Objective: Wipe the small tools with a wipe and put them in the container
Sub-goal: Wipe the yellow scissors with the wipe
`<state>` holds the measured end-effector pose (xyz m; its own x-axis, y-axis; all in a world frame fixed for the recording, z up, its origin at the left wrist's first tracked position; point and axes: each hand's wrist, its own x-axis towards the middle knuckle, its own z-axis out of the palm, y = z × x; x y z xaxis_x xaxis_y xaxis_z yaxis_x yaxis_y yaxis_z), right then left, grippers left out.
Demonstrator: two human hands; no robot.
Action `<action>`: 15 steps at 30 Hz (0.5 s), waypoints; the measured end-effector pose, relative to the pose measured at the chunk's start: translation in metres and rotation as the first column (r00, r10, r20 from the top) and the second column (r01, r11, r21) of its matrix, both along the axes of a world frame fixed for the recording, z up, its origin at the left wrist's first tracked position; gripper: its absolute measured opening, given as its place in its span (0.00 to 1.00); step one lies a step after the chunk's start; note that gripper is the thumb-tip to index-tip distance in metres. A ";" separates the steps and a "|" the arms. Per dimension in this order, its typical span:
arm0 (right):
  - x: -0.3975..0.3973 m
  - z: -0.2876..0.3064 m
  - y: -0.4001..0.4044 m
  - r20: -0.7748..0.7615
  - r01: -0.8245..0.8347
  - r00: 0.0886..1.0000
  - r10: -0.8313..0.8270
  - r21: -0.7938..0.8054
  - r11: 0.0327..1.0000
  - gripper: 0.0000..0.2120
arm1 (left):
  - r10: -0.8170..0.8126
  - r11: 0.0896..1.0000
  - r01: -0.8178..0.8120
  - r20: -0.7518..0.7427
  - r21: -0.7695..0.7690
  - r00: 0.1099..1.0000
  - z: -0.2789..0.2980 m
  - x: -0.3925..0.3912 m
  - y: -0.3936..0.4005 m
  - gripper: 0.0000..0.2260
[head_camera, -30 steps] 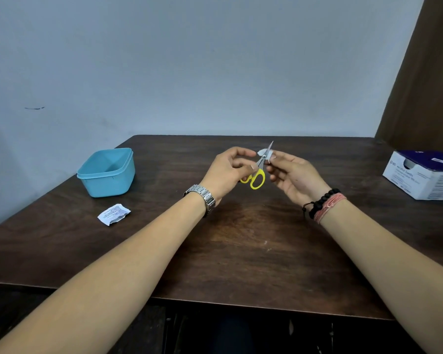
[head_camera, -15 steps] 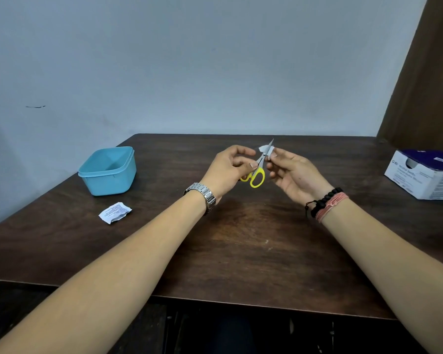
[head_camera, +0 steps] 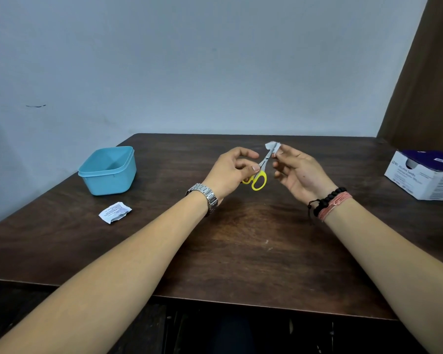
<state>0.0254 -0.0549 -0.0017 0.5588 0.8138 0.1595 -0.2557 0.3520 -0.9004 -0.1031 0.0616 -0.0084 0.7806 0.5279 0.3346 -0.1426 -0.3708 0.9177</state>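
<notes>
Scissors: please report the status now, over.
Left hand grips scissors. Right hand pinches wipe on blade tips. Container open, nothing blocking.

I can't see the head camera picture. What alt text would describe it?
A person's left hand holds small yellow-handled scissors while the right hand pinches a white wipe around the blade tips, above a dark wooden table. An open blue container and a torn wrapper sit to the left.
</notes>
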 end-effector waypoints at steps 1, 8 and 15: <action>0.000 -0.001 0.000 0.016 -0.004 1.000 0.004 -0.016 1.000 0.09 | 0.006 1.000 -0.006 0.003 -0.001 1.000 0.000 0.000 0.000 0.08; -0.002 0.000 0.001 0.001 -0.005 1.000 0.005 -0.019 1.000 0.11 | 0.006 1.000 -0.006 -0.008 0.013 1.000 0.000 0.000 0.000 0.08; -0.005 -0.005 0.003 0.065 -0.043 0.997 0.049 -0.093 0.995 0.11 | 0.024 0.999 -0.023 -0.011 0.027 1.000 0.000 -0.001 0.002 0.08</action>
